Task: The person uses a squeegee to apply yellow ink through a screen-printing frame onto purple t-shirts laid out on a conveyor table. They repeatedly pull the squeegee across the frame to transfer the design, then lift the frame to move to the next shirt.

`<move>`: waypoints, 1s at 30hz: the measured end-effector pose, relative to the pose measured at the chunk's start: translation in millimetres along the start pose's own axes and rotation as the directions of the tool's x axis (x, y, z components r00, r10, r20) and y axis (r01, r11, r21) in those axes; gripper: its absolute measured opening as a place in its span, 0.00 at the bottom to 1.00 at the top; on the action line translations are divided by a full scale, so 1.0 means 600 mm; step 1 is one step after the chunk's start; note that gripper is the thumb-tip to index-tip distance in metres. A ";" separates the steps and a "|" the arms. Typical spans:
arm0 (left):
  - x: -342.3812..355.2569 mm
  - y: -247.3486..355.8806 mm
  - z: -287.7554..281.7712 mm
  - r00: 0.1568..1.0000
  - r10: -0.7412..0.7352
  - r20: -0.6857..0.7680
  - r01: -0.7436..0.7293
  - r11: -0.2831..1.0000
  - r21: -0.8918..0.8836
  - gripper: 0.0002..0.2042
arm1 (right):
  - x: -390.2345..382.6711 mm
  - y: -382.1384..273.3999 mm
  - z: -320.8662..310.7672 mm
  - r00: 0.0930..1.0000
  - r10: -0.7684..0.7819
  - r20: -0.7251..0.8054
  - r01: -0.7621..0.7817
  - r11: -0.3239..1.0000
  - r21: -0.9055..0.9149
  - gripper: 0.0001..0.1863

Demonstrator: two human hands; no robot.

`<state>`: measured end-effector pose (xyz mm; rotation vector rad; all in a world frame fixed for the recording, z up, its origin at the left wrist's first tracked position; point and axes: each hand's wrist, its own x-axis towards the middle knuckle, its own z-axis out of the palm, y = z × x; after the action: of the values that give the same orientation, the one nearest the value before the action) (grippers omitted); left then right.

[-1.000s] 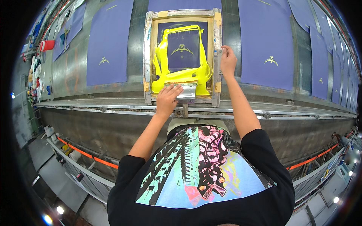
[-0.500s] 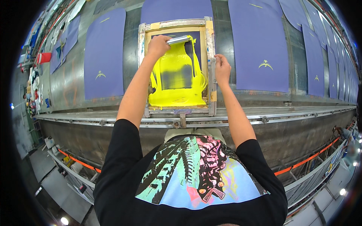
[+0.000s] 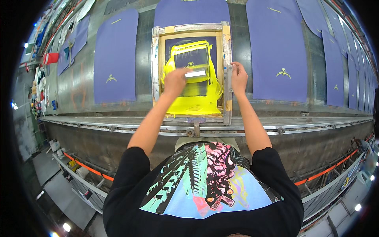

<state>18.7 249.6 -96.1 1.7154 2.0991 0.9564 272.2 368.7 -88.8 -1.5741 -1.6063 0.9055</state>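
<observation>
A screen printing frame lies flat on the long metal table over a purple fabric piece. Yellow ink is spread over its mesh and pooled along the near end. My left hand, a little blurred, grips a squeegee that stands about the middle of the mesh. Above the blade, a small crown-like motif shows in the wiped area. At the frame's right rail is my right hand, its fingers bent together at the outer edge; whether they pinch the rail is hard to make out.
More purple fabric pieces lie on the table, one to the left and one to the right, several farther right. A metal rail runs along the near table edge. A red container is at the far left.
My left hand has drawn the squeegee from the far end of the mesh toward me, leaving a wiped area with the motif visible. My right hand stays at the right rail.
</observation>
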 end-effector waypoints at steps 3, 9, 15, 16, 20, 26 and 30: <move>0.176 -0.074 -0.026 0.995 -0.050 0.080 0.029 0.970 0.241 0.19 | 0.011 -0.002 0.024 0.998 -0.066 -0.009 0.066 0.998 0.022 0.10; 0.266 -0.068 -0.035 0.966 -0.158 0.203 0.083 0.938 0.337 0.19 | -0.002 0.022 0.045 0.998 -0.065 -0.022 0.066 0.997 0.040 0.10; 0.109 -0.040 0.030 0.989 -0.037 0.145 0.011 0.984 0.179 0.19 | 0.019 0.031 0.024 0.998 -0.054 -0.025 0.054 0.999 0.000 0.09; 0.073 -0.021 0.038 0.987 -0.052 0.152 0.031 0.990 0.137 0.19 | 0.028 0.039 0.021 0.999 -0.038 -0.013 0.039 0.999 0.007 0.09; -0.045 0.018 0.047 0.992 0.106 0.075 -0.111 0.991 0.069 0.19 | 0.066 0.074 0.014 0.999 -0.005 0.044 0.001 0.996 0.093 0.09; -0.145 0.059 0.052 0.980 0.173 0.094 -0.176 0.984 0.025 0.25 | 0.070 0.085 -0.019 0.999 0.010 0.053 -0.012 0.999 0.036 0.10; -0.153 0.085 0.024 0.982 0.143 0.124 -0.143 0.990 -0.012 0.26 | 0.046 0.039 -0.032 0.999 0.008 -0.037 -0.008 1.000 0.009 0.10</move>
<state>90.3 171.5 -92.7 1.8942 1.9166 0.8653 300.6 396.6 -99.0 -1.5836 -1.5693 0.8813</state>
